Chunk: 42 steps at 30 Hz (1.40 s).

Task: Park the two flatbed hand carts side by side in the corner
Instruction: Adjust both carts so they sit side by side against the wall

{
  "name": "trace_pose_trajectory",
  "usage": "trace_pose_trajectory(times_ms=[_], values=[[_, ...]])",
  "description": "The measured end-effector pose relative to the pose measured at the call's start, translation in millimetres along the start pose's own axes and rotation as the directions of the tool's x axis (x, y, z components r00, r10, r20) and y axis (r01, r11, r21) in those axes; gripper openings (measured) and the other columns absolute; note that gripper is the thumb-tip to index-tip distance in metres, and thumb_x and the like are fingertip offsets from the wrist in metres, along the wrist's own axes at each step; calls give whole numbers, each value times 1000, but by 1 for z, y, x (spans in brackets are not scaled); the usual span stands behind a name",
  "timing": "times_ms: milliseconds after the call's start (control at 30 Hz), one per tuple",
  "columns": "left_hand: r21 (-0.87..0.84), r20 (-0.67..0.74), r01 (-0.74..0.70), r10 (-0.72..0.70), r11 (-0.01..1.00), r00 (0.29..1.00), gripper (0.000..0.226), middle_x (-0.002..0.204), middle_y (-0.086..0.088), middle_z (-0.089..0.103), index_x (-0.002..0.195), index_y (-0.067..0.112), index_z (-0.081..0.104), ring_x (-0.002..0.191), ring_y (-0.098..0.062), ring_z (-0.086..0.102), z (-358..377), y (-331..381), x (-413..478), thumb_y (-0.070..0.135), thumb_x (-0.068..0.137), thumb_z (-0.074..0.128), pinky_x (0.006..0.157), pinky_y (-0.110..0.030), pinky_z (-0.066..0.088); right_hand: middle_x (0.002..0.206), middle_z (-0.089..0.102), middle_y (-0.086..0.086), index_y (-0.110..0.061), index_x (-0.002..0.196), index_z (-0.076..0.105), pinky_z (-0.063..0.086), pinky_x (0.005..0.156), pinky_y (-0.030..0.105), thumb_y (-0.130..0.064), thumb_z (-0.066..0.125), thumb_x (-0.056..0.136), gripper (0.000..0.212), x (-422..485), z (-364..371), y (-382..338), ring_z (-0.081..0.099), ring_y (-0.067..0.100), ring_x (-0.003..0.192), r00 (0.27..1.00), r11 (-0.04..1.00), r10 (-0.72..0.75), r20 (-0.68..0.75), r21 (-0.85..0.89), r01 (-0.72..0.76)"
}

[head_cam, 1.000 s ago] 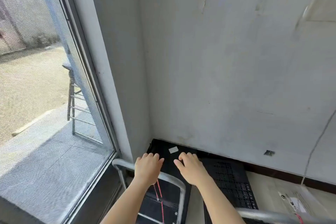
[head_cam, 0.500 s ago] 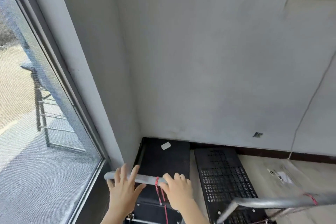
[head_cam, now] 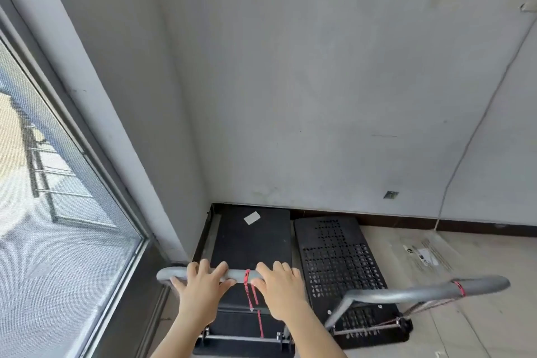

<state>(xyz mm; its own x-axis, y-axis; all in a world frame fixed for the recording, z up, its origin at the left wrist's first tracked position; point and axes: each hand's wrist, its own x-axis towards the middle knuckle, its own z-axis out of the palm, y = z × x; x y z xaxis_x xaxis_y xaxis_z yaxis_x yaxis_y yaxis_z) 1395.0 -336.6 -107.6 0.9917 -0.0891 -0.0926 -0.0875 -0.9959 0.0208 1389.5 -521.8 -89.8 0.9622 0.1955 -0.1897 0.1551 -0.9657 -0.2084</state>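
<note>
Two flatbed hand carts stand side by side in the corner. The left cart [head_cam: 252,241] has a solid black deck with a white label, and its front end reaches the wall's dark skirting. Its grey handle [head_cam: 238,274] carries a red tie. My left hand [head_cam: 202,289] lies over that bar with fingers spread. My right hand [head_cam: 279,289] curls over the bar just right of the tie. The right cart [head_cam: 337,259] has a perforated black deck. Nobody holds its grey handle [head_cam: 421,292], which also has a red tie.
A grey pillar [head_cam: 162,154] and a large window [head_cam: 58,212] bound the left side, and a grey wall [head_cam: 319,96] stands ahead. A thin cable [head_cam: 465,154] runs down the wall. Flattened plastic wrapping [head_cam: 424,256] lies on the floor at the right.
My left hand, whose fingers were lifted half a second ago, now lies on the bar again. The view has widened, so both carts' handles show. The left cart stays in the corner.
</note>
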Motion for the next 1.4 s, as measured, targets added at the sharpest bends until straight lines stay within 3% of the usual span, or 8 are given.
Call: trace_pose_trajectory(times_ms=[233, 300, 367, 467, 633, 800, 1200, 1400], values=[[7, -96, -55, 55, 998, 994, 48, 70, -2, 51, 85, 31, 45, 66, -28, 53, 1, 22, -4, 49, 58, 81, 51, -66, 42, 111, 55, 11, -23, 121, 40, 35, 89, 41, -39, 30, 98, 30, -12, -2, 19, 47, 30, 105, 1000, 1000, 4, -21, 6, -4], [12, -190, -90, 91, 996, 978, 33, 72, -3, 51, 86, 30, 46, 67, -28, 51, 2, 25, -3, 62, 89, 36, 56, -64, 43, 110, 54, 10, -23, 120, 39, 34, 88, 40, -39, 30, 98, 29, -14, -2, 24, 46, 30, 104, 1000, 1000, 12, -29, -6, -12], [3, -190, -89, 88, 996, 978, 52, 74, -2, 50, 86, 30, 48, 68, -27, 50, 9, 26, 0, 61, 92, 6, 62, -65, 42, 110, 54, 10, -22, 120, 39, 34, 88, 40, -40, 29, 98, 30, -15, -2, 27, 46, 30, 104, 999, 1000, 14, -34, -14, -14], [15, -256, -145, 144, 989, 956, 58, 70, -3, 51, 86, 25, 50, 65, -27, 52, 13, 24, 6, 57, 94, 2, 75, -60, 44, 109, 54, 9, -21, 119, 40, 34, 88, 39, -41, 28, 98, 31, -15, -2, 30, 47, 28, 103, 999, 1000, 12, -36, -12, -12], [38, -322, -298, 294, 954, 900, 56, 67, 2, 49, 82, 24, 48, 58, -22, 49, 12, 16, 21, 56, 96, 4, 53, -31, 44, 105, 55, 6, -19, 115, 42, 34, 87, 38, -43, 28, 97, 33, -7, -1, 36, 48, 27, 100, 998, 1000, 6, -64, 8, -6], [12, -304, -332, 320, 943, 897, 52, 68, 6, 49, 83, 25, 48, 60, -19, 47, 15, 12, 32, 56, 96, 8, 56, -30, 42, 101, 56, 2, -22, 111, 43, 36, 84, 36, -57, 0, 79, 64, 3, 5, 41, 49, 24, 96, 996, 1000, -12, -93, 5, 13], [-41, -318, -341, 311, 939, 896, 57, 68, 4, 50, 83, 23, 54, 60, -19, 48, 15, 22, 32, 56, 96, 9, 57, -31, 43, 107, 54, 3, -20, 117, 42, 33, 87, 36, -49, 26, 96, 39, 5, -7, 44, 45, 25, 103, 997, 998, 55, 61, -18, -54], [-26, -310, -335, 310, 942, 898, 57, 66, 6, 51, 78, 23, 54, 59, -19, 48, 14, 17, 41, 57, 95, 11, 56, -31, 43, 107, 54, 3, -16, 108, 46, 35, 88, 36, -63, 6, 81, 67, 17, -10, 26, 45, 24, 102, 998, 999, 48, 35, -8, -47]])
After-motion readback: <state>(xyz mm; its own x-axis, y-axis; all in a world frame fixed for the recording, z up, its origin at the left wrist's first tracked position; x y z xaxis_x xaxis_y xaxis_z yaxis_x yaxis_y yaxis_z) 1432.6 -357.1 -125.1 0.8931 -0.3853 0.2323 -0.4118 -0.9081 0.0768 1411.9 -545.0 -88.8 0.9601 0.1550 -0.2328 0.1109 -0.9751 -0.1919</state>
